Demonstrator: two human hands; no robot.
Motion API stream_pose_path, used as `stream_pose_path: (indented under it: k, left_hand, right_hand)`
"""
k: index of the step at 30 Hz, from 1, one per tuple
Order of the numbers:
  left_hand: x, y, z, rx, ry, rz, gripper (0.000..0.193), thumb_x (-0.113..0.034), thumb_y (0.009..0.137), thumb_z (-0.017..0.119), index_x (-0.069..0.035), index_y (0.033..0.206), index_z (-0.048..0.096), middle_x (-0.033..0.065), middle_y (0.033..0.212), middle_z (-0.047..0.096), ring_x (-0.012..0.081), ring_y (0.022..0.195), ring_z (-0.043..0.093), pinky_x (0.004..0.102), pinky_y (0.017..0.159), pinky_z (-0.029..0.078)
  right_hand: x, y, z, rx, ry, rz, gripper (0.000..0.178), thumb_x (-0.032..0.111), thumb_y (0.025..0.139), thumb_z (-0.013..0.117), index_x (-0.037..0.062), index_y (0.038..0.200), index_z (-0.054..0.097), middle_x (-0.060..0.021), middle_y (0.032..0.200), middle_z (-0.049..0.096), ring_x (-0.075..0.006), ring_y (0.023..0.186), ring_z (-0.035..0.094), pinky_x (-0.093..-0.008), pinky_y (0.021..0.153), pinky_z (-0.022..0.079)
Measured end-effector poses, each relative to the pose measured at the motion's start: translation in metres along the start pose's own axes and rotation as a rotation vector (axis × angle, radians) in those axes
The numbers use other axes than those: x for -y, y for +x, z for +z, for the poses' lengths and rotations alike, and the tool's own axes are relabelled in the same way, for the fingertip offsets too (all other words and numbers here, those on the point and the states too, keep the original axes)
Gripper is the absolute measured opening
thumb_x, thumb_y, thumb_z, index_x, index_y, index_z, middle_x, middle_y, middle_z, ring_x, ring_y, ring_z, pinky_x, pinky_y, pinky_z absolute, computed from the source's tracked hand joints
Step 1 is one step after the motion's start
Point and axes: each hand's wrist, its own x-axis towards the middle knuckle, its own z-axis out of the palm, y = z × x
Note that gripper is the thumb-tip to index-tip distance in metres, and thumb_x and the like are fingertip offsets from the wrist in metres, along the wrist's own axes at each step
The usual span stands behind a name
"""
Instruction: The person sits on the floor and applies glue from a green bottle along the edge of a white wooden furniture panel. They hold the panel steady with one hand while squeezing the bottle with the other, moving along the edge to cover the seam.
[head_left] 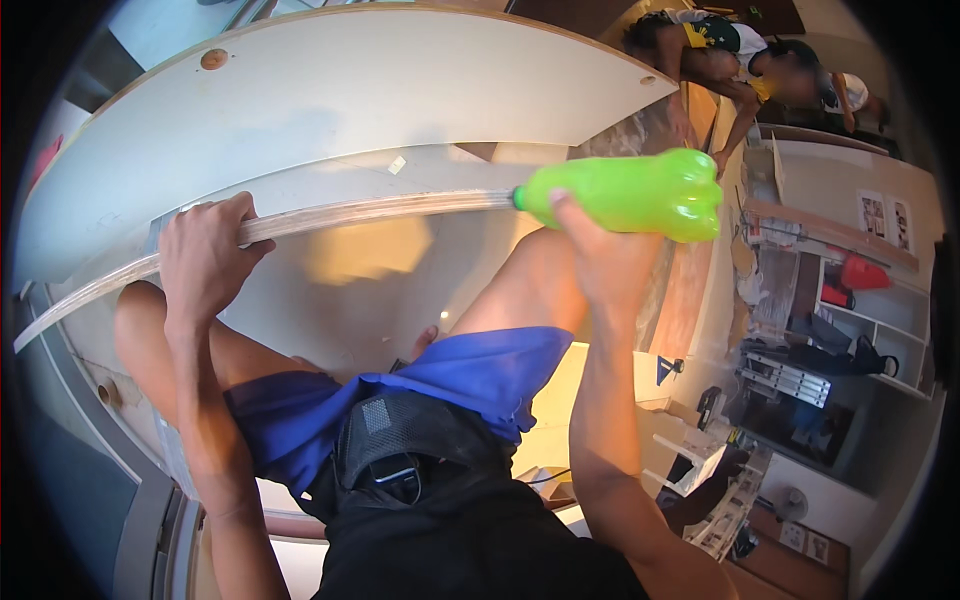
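Note:
My right hand (605,245) is wrapped round a bright green plastic bottle (635,190). The bottle lies on its side in the air, its green cap end pointing left at the edge of a long wooden board (390,208). Cap and board edge meet or nearly meet; I cannot tell if glue is coming out. My left hand (205,250) grips the same board further left, fingers over its edge and thumb on the near side. The board's layered, pale edge faces up and runs between my hands, just beyond my knees.
Beyond the board stands a large white panel (330,90) with a round hole near its top left. Another person (720,60) bends over wooden pieces at the far right. Shelves (880,320) with a red item and a small stepladder-like frame (785,375) stand to the right.

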Motion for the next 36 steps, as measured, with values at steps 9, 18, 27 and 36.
stream_pose_path:
  k: [9,18,27,36]
  left_hand:
    - [-0.002,0.001,-0.002,-0.011,-0.009,0.0,0.032,-0.024,0.073,0.092,-0.008,0.087,0.069,0.0108,0.075,0.073,0.0344,0.077,0.07,0.046,0.073,0.053]
    - [-0.002,-0.001,0.001,-0.027,0.004,-0.002,0.031,-0.024,0.073,0.092,-0.009,0.087,0.069,0.0106,0.074,0.072,0.0341,0.075,0.07,0.0458,0.072,0.052]
    - [-0.002,-0.003,0.001,-0.026,-0.024,0.001,0.031,-0.024,0.073,0.091,-0.008,0.087,0.069,0.011,0.075,0.072,0.0344,0.075,0.07,0.0456,0.072,0.052]
    - [-0.001,-0.003,0.002,-0.044,-0.029,0.002,0.03,-0.023,0.073,0.091,-0.008,0.087,0.069,0.0108,0.076,0.073,0.0347,0.075,0.07,0.0461,0.072,0.052]
  right_hand:
    - [0.001,-0.002,-0.001,-0.012,-0.038,-0.013,0.029,0.007,0.076,0.086,0.0013,0.1,0.073,-0.0064,0.093,0.074,-0.0217,0.085,0.071,-0.0378,0.083,0.057]
    - [0.001,-0.006,-0.003,0.038,0.056,0.065,0.033,0.006,0.08,0.086,-0.0009,0.108,0.069,-0.0084,0.103,0.072,-0.0211,0.096,0.069,-0.0367,0.092,0.055]
    - [-0.002,-0.005,-0.008,-0.013,0.012,0.034,0.028,0.007,0.075,0.087,0.0024,0.098,0.072,-0.006,0.095,0.073,-0.0202,0.089,0.071,-0.0373,0.086,0.056]
    - [-0.011,-0.005,-0.011,-0.027,0.055,0.101,0.031,0.005,0.078,0.085,0.0005,0.104,0.069,-0.0066,0.099,0.071,-0.0199,0.092,0.069,-0.0367,0.088,0.055]
